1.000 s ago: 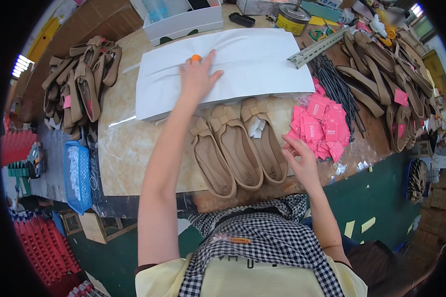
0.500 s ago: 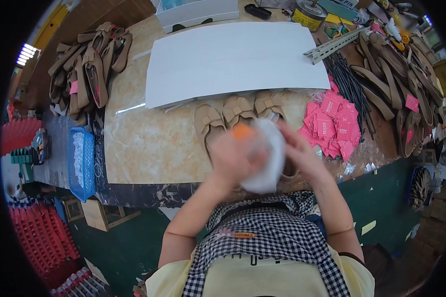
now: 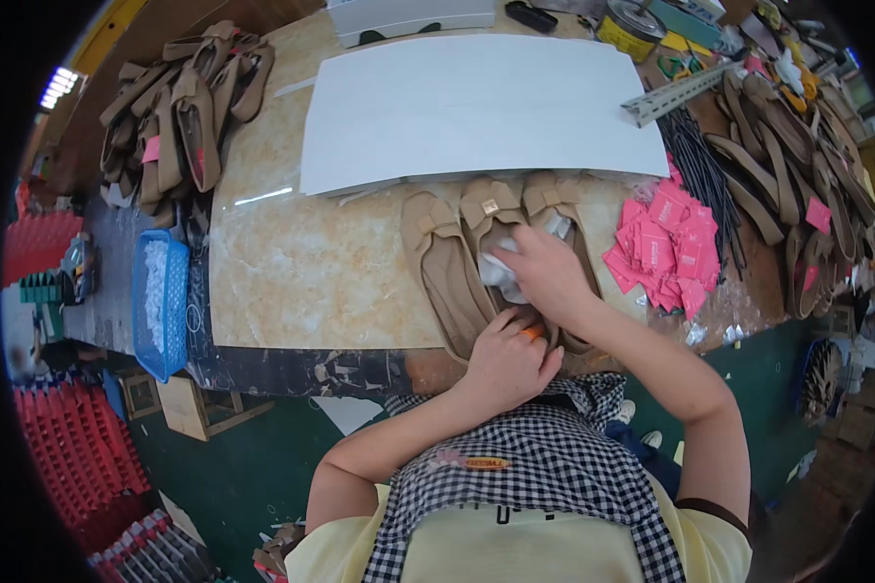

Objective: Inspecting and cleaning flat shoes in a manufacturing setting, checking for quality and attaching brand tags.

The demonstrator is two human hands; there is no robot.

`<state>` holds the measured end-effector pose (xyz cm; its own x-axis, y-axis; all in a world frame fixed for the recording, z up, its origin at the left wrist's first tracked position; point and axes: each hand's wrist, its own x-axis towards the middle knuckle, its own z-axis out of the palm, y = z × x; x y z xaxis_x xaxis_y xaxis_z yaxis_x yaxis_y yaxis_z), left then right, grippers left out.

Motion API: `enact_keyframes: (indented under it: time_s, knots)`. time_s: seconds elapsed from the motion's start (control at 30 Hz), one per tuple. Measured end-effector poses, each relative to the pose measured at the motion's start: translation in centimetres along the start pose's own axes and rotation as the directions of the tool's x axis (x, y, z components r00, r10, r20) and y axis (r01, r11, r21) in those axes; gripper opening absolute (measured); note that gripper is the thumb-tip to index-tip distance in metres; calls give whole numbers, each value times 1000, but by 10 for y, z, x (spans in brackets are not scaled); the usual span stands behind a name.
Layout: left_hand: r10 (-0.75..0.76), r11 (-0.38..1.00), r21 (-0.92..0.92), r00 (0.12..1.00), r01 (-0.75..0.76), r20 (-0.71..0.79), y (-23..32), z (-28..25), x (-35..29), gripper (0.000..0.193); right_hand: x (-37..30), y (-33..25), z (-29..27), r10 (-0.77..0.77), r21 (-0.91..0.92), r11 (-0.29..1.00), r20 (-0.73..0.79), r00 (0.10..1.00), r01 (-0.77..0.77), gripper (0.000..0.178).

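Three tan flat shoes with bows lie side by side, toes pointing away: a left shoe (image 3: pixel 440 272), a middle shoe (image 3: pixel 480 201) and a right shoe (image 3: pixel 548 189). My right hand (image 3: pixel 554 279) reaches into the middle shoe, its fingers closed on crumpled white paper (image 3: pixel 497 273). At that shoe's heel my left hand (image 3: pixel 504 367) grips the back edge, an orange band round one finger. Something white also shows inside the right shoe's toe. The left shoe's inside shows only its insole.
Beyond the shoes lies a stack of white sheets (image 3: pixel 486 107). Pink tags (image 3: pixel 666 251) are heaped to the right, beside black rods (image 3: pixel 702 180) and a metal angle bar (image 3: pixel 679 93). More tan shoes pile up left (image 3: pixel 193 121) and right (image 3: pixel 760 180). A blue basket (image 3: pixel 175 311) stands left.
The white paper, a blurred larger bundle between both hands before, is now crumpled and inside the middle shoe. My left hand has dropped to the shoe's heel; my right hand has moved into its opening.
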<state>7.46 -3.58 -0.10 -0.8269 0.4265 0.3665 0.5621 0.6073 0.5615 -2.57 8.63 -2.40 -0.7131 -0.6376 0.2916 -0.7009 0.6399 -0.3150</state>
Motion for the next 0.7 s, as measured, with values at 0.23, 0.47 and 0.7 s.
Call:
enact_keyframes:
  time_s: [0.23, 0.47, 0.7]
  knots:
    - [-133, 988, 88, 986, 124, 96, -4, 6, -4, 29, 34, -7, 5, 47, -136, 990, 79, 996, -36, 49]
    - [-93, 976, 216, 926, 13, 365, -2, -18, 37, 31, 50, 26, 14, 242, -195, 950, -42, 969, -245, 65]
    - [16, 698, 692, 962, 185, -273, -192, -51, 164, 64, -11, -4, -34, 215, 148, 968, -68, 974, -203, 66]
